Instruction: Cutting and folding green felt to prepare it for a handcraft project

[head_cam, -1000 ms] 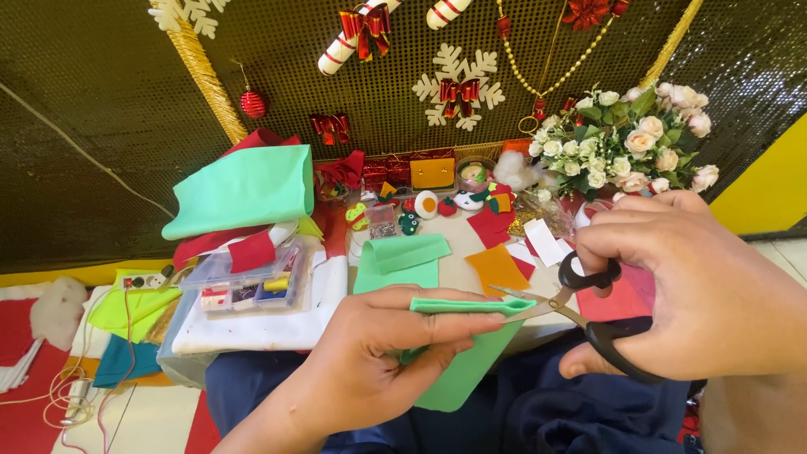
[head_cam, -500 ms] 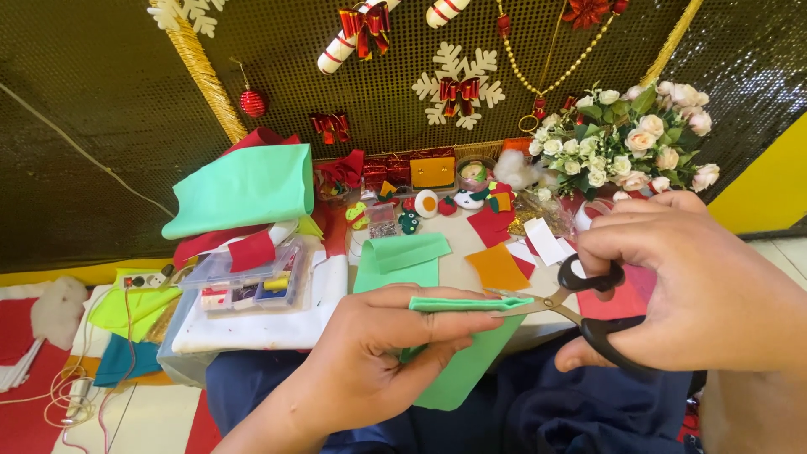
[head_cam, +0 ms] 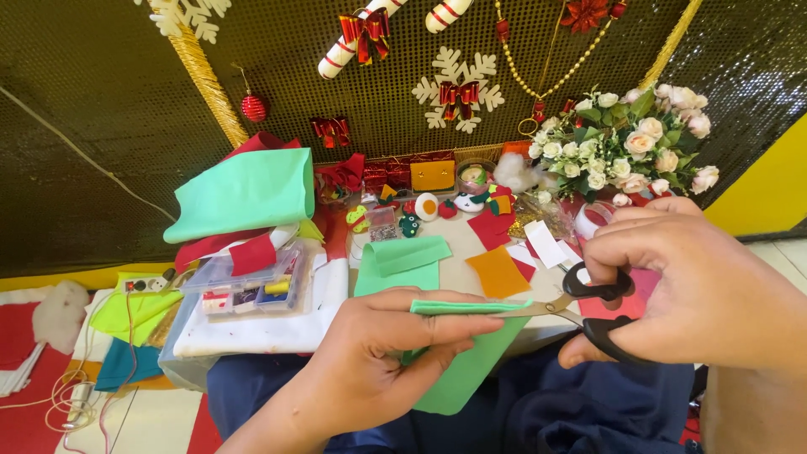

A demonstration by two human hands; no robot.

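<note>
The person is cutting a folded piece of green felt with black-handled scissors. Compared with a moment ago, very little is changing: the scissors are sitting at nearly the same spot on the folded edge, and the felt is hanging at the same angle, so the cut is advancing slowly, if at all, and still looks to be near its start.

The left hand is reaching in from the lower left, palm turned partly up, with the thumb lying along the top of the fold and the fingers curling beneath, pinching the felt so that its edge is standing level. The right hand is coming in from the right, its fingers clenched through the scissor loops, with the blades pointing left into the fold. The blades are looking almost closed, though their tips are hidden by the felt.

The felt is being held above the person's lap, just in front of a low table strewn with green, orange and red felt scraps. A clear plastic box of small supplies is sitting to the left.
</note>
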